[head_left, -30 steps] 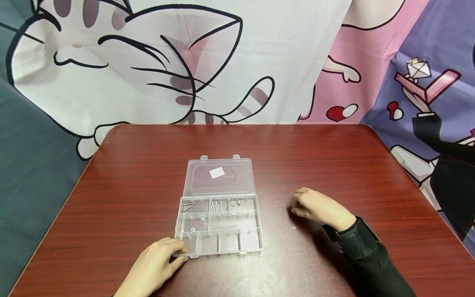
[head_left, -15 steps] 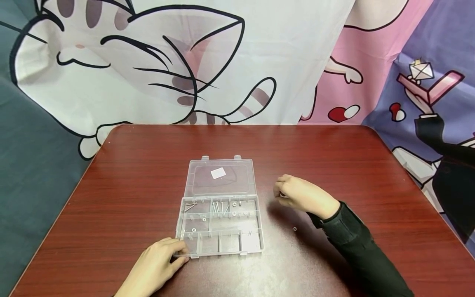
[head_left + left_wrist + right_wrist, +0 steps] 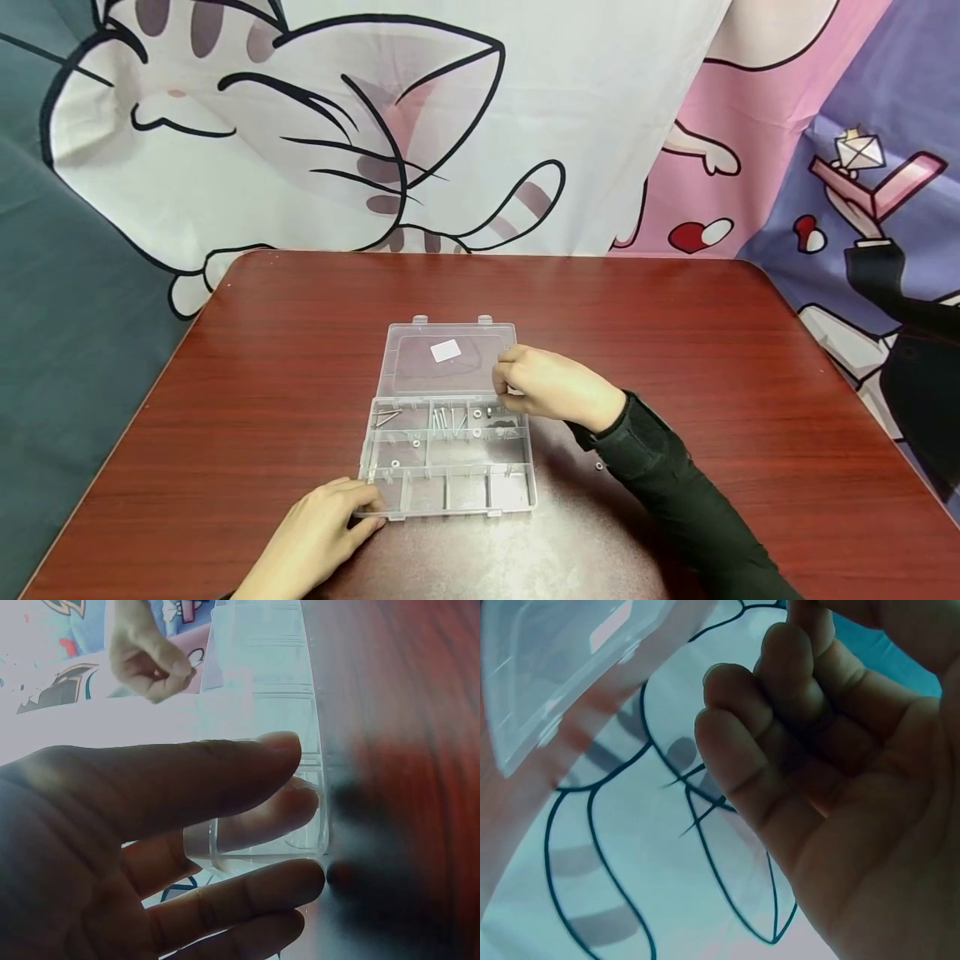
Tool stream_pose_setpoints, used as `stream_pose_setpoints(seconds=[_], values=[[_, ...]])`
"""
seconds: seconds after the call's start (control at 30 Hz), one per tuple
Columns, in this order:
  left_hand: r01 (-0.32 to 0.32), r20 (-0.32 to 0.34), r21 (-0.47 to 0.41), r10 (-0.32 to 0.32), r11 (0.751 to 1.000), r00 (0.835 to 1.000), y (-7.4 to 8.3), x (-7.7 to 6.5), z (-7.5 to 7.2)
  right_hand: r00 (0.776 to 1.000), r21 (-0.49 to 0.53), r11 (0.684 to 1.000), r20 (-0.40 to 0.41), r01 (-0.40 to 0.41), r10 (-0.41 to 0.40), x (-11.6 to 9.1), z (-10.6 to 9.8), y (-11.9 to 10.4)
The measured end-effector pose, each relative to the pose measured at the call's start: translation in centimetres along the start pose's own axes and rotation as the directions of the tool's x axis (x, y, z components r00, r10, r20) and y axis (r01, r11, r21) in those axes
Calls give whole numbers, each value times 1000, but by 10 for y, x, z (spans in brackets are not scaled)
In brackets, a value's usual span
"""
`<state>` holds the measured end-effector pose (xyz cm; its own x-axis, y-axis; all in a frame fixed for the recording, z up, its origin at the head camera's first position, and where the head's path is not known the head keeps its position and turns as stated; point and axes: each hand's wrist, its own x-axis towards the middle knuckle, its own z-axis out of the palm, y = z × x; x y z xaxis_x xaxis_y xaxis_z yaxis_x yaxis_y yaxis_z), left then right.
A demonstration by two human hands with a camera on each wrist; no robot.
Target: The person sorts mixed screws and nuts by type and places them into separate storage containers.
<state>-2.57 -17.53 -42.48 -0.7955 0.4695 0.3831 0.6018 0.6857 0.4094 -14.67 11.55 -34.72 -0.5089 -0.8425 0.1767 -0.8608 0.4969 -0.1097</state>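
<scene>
A clear plastic compartment box (image 3: 472,452) lies open on the table, lid folded back. My left hand (image 3: 318,529) grips its near left corner; in the left wrist view the thumb (image 3: 255,765) lies over one side and a finger shows through the plastic. My right hand (image 3: 551,387) hovers over the box's right side near the hinge, fingers curled, thumb and index together. Whether a small part is between those fingertips is hidden. Metal screws (image 3: 442,419) lie in the back row, with small silvery rings (image 3: 416,443), nuts or washers, in several compartments.
One small ring (image 3: 598,467) lies loose on the reddish-brown table (image 3: 262,375), right of the box beside the right sleeve (image 3: 645,450). The lid (image 3: 420,371) bears a white label (image 3: 446,350). Printed cloth (image 3: 585,83) hangs behind the table.
My right hand has moved left from the table beside the loose ring to above the box's right side. The left hand stays at the box corner. The view has shifted slightly.
</scene>
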Motion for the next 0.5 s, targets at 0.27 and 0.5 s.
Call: stream_pose_setpoints(seconds=[0.27, 0.5], values=[[11, 12, 7, -11, 1000, 1000, 1, -1, -1, 997, -19, 998, 54, 60, -59, 30, 2, -14], [24, 23, 9, -24, 1000, 999, 1, -1, -1, 990, -24, 992, 66, 126, -124, 47, 6, -28]])
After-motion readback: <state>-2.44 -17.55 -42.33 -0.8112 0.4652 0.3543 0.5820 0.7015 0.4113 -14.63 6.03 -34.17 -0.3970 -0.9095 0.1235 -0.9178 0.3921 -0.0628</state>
